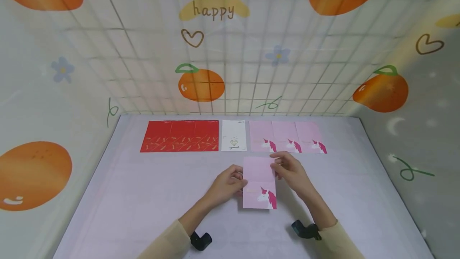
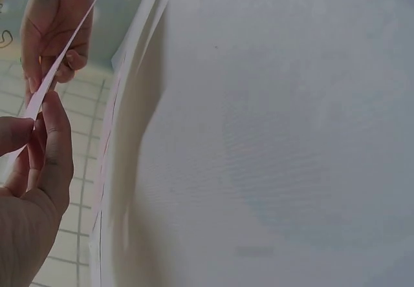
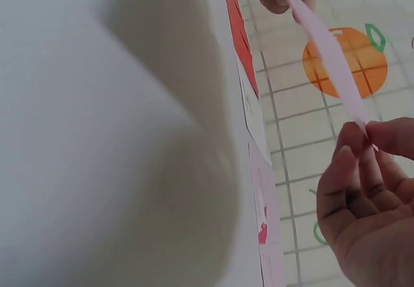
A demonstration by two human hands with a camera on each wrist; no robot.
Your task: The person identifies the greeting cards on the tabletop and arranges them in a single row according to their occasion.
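A pink card (image 1: 259,183) with a white and magenta unicorn in its lower right corner is held up above the table, a crease running across its middle. The left hand (image 1: 227,184) pinches its left edge near the crease, thumb in front and fingers behind. At the upper right edge, the right hand (image 1: 290,171) pinches it between thumb and fingers. Edge-on in the left wrist view, the card (image 2: 57,67) spans between both hands. The right wrist view shows the thumb and fingertips of the right hand (image 3: 372,190) on one end of it.
Along the table's back lie overlapping red cards (image 1: 179,136) with gold marks, one white card (image 1: 234,135) with a diamond drawing, and overlapping pink unicorn cards (image 1: 284,136). The white table (image 1: 143,203) meets a cloth printed with oranges (image 1: 201,85). Each wrist wears a black camera (image 1: 306,230).
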